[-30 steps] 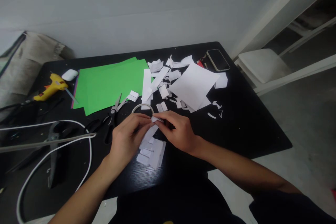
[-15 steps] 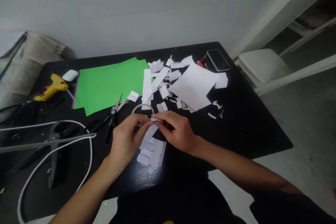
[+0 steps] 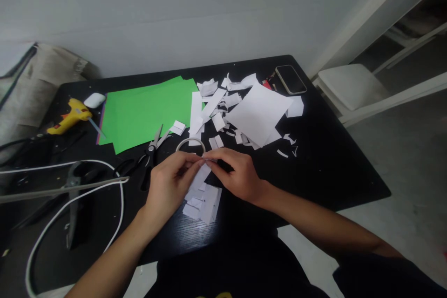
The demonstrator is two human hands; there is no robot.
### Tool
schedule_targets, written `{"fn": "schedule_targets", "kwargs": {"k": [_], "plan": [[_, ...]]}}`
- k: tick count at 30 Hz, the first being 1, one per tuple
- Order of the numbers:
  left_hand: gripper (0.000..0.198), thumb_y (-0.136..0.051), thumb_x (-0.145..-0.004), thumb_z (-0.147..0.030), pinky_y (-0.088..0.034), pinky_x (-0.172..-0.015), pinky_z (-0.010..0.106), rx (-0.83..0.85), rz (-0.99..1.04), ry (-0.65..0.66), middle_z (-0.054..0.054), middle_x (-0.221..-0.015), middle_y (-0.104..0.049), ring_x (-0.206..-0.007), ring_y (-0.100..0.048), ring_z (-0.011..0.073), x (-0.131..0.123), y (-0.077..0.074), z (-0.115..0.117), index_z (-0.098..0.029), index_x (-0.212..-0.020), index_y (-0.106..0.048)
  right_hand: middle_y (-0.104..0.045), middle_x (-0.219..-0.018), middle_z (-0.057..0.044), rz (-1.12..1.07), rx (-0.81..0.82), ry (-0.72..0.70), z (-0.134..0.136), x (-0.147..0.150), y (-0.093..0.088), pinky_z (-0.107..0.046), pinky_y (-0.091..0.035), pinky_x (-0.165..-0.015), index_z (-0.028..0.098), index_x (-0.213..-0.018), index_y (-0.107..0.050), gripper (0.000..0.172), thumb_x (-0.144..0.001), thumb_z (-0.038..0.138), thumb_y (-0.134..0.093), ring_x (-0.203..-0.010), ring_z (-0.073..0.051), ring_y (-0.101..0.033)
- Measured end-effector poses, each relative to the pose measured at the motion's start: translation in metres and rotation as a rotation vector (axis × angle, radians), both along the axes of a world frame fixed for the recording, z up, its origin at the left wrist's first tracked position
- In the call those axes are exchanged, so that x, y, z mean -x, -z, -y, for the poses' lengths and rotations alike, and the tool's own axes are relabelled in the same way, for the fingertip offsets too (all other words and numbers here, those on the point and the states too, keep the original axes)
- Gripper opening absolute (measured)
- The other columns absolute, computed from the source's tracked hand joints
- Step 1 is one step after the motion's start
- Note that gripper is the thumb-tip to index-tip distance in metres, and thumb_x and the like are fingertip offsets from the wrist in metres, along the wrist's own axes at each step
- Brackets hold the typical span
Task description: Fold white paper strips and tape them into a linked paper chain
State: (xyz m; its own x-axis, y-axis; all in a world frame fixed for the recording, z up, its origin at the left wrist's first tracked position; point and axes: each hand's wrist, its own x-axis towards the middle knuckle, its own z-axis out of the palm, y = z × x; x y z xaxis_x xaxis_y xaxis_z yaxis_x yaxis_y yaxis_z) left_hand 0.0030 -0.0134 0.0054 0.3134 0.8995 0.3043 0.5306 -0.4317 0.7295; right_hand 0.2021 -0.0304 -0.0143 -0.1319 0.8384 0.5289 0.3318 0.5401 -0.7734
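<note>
My left hand (image 3: 171,177) and my right hand (image 3: 237,172) meet at the middle of the black table, fingertips nearly touching. Both pinch a small piece of white paper (image 3: 210,159), mostly hidden by the fingers. Just beyond the fingertips lies a pale ring (image 3: 190,139), its near part covered by my left hand. A white strip (image 3: 199,178) slants down below the hands toward a small pile of cut white papers (image 3: 209,205). Open scissors (image 3: 151,148) lie left of my left hand.
Green sheets (image 3: 150,111) lie at the back left, near a yellow glue gun (image 3: 73,116) and white case (image 3: 94,100). White scraps (image 3: 218,121) and larger white sheets (image 3: 258,111) are behind my hands. A phone (image 3: 290,79) rests back right; a white cable (image 3: 120,205) loops at left.
The fingertips of both hands have closed in slightly over the small paper, so less of it shows. The view has shifted very slightly.
</note>
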Motion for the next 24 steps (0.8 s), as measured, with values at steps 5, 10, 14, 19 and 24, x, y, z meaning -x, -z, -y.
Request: {"fn": "schedule_targets", "kwargs": {"k": [5,10,14,19,24], "plan": [[0.008,-0.073,-0.095,-0.028,-0.051,-0.060,0.022,0.090,0.013,-0.026,-0.001,-0.079,-0.073,-0.066,-0.065,0.0109,-0.001,-0.002,0.001,-0.021,-0.092,-0.076,-0.083,-0.105,-0.007,0.014,-0.017,0.007,-0.001,0.000,0.003,-0.037,-0.066,-0.090,0.021,-0.109,-0.075,0.014,-0.100,0.014,-0.067,-0.099,-0.019,-0.080],[0.014,-0.075,-0.092,-0.035,-0.047,-0.054,0.020,0.321,0.141,-0.047,-0.002,-0.071,-0.070,-0.060,-0.062,0.0106,-0.004,-0.009,0.001,-0.021,-0.092,-0.075,-0.083,-0.103,-0.007,-0.009,0.001,0.003,0.000,0.000,0.002,-0.034,-0.066,-0.089,0.019,-0.105,-0.076,0.012,-0.100,0.014,-0.067,-0.095,-0.018,-0.080],[0.024,-0.078,-0.089,-0.042,-0.051,-0.060,0.020,0.509,0.337,-0.098,0.002,-0.085,-0.075,-0.071,-0.068,0.0130,-0.003,-0.015,-0.001,-0.021,-0.100,-0.076,-0.082,-0.098,-0.006,-0.079,0.131,0.053,-0.001,-0.001,0.001,-0.030,-0.067,-0.079,0.020,-0.109,-0.077,0.013,-0.097,0.018,-0.072,-0.087,-0.017,-0.079],[0.037,-0.074,-0.090,-0.053,-0.058,-0.076,0.026,0.679,0.718,-0.051,0.007,-0.109,-0.075,-0.088,-0.072,0.0180,0.002,-0.012,-0.003,-0.022,-0.110,-0.075,-0.078,-0.100,-0.004,-0.191,0.308,0.022,-0.003,-0.002,0.001,-0.025,-0.065,-0.067,0.025,-0.120,-0.076,0.027,-0.094,0.021,-0.074,-0.084,-0.016,-0.077],[0.055,-0.084,-0.080,-0.050,-0.058,-0.090,0.030,0.468,0.608,0.036,0.009,-0.127,-0.069,-0.109,-0.068,0.0229,-0.002,-0.010,0.004,-0.023,-0.125,-0.067,-0.078,-0.095,-0.005,-0.258,0.408,0.060,-0.005,0.000,0.001,-0.027,-0.066,-0.068,0.022,-0.104,-0.078,0.014,-0.090,0.026,-0.077,-0.081,-0.017,-0.077]]}}
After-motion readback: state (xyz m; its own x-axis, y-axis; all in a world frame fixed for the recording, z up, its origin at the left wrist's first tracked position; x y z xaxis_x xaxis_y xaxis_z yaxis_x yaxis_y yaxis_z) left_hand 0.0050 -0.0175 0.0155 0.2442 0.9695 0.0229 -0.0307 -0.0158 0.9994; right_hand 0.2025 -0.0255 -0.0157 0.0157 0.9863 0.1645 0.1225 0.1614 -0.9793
